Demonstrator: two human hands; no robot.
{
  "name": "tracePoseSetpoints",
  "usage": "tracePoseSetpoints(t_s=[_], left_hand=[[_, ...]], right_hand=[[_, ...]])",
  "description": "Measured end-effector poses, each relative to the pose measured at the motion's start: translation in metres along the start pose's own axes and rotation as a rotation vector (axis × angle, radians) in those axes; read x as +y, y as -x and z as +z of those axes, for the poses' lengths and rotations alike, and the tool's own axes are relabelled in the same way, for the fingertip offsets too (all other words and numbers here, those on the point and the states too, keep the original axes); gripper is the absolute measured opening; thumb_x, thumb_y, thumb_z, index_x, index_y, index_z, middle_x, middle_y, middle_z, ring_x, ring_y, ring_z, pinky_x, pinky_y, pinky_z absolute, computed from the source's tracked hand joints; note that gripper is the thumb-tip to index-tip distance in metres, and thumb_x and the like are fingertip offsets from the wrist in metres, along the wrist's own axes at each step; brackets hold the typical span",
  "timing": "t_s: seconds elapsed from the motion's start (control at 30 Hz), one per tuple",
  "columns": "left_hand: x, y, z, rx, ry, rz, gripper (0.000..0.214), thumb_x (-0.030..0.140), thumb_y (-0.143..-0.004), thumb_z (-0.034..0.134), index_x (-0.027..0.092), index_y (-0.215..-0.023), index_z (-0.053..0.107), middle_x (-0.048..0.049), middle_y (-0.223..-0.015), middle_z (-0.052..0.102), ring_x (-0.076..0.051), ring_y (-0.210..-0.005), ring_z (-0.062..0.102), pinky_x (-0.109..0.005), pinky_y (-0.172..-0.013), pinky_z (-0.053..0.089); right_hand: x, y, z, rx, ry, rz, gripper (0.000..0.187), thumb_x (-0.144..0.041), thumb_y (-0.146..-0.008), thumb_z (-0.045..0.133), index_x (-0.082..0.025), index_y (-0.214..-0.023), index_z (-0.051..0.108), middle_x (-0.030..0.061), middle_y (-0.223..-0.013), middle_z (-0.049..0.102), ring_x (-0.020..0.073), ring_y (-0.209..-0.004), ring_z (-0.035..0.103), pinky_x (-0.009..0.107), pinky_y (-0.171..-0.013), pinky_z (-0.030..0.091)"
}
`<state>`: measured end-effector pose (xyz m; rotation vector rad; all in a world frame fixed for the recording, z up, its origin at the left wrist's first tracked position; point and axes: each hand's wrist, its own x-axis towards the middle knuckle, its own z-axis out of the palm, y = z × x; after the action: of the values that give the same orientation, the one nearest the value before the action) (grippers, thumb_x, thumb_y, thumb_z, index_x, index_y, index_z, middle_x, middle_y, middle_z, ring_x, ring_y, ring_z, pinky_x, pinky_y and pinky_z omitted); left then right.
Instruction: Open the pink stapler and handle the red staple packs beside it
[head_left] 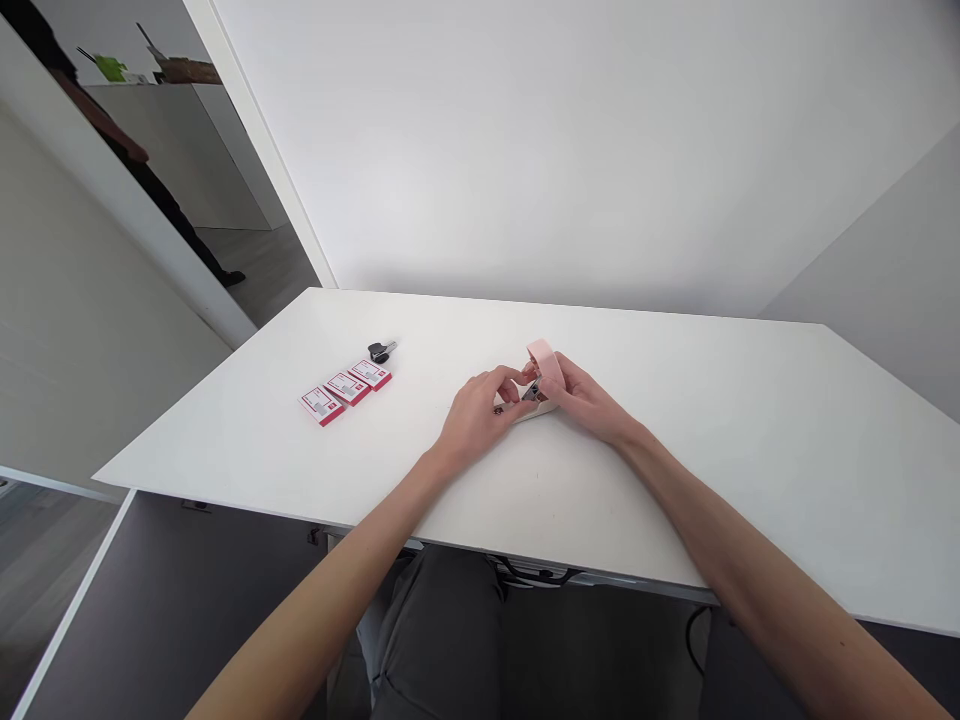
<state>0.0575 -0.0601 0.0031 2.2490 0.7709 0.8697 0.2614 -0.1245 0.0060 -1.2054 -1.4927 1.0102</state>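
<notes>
A pink stapler (546,361) stands opened on the white table, its top raised and tilted and its metal inner part showing between my hands. My right hand (583,398) is closed around the raised pink top, the thumb pressed on its side. Curled over the pale base from the left, my left hand (481,404) grips the stapler near its metal part. The fingertips of both hands come close together there, and the fingers hide part of the stapler.
Three red-and-white small boxes (347,388) lie in a slanting row on the left of the table (660,400). A black staple remover (380,352) lies just behind them. A white wall (570,150) rises at the back. Another person (142,170) stands beyond the opening, upper left.
</notes>
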Motion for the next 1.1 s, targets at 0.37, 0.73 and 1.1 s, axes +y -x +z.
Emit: tracePoseSetpoints(t_s=[0.37, 0.73, 1.1], left_hand=[[-0.0014, 0.0003, 0.0001, -0.057, -0.015, 0.081, 0.008, 0.032, -0.097, 0.066, 0.025, -0.100, 0.068, -0.0017, -0.090, 0.067, -0.019, -0.084, 0.062, -0.033, -0.074, 0.053], [0.0075, 0.0018, -0.0070, -0.023, 0.141, -0.055, 0.012, 0.038, -0.092, 0.072, 0.026, -0.092, 0.069, -0.0005, -0.100, 0.074, -0.018, -0.091, 0.068, -0.032, -0.077, 0.054], [0.0034, 0.0031, -0.0053, 0.128, 0.085, 0.008, 0.013, 0.038, -0.093, 0.074, 0.027, -0.097, 0.071, 0.0008, -0.101, 0.078, -0.019, -0.091, 0.068, -0.036, -0.085, 0.053]], right_hand=[[-0.0024, 0.0010, -0.0009, -0.039, 0.008, 0.049, 0.041, -0.064, -0.097, 0.063, -0.031, -0.122, 0.064, 0.0044, -0.124, 0.069, 0.0296, -0.118, 0.065, 0.049, -0.106, 0.051], [-0.0018, -0.0002, -0.0019, -0.028, -0.003, 0.037, 0.045, -0.067, -0.094, 0.065, -0.031, -0.121, 0.069, 0.0059, -0.126, 0.071, 0.0304, -0.118, 0.067, 0.046, -0.101, 0.055], [-0.0010, -0.0009, -0.0016, -0.012, 0.005, 0.049, 0.048, -0.068, -0.093, 0.066, -0.031, -0.123, 0.068, 0.0052, -0.104, 0.074, 0.0308, -0.114, 0.068, 0.047, -0.099, 0.054]])
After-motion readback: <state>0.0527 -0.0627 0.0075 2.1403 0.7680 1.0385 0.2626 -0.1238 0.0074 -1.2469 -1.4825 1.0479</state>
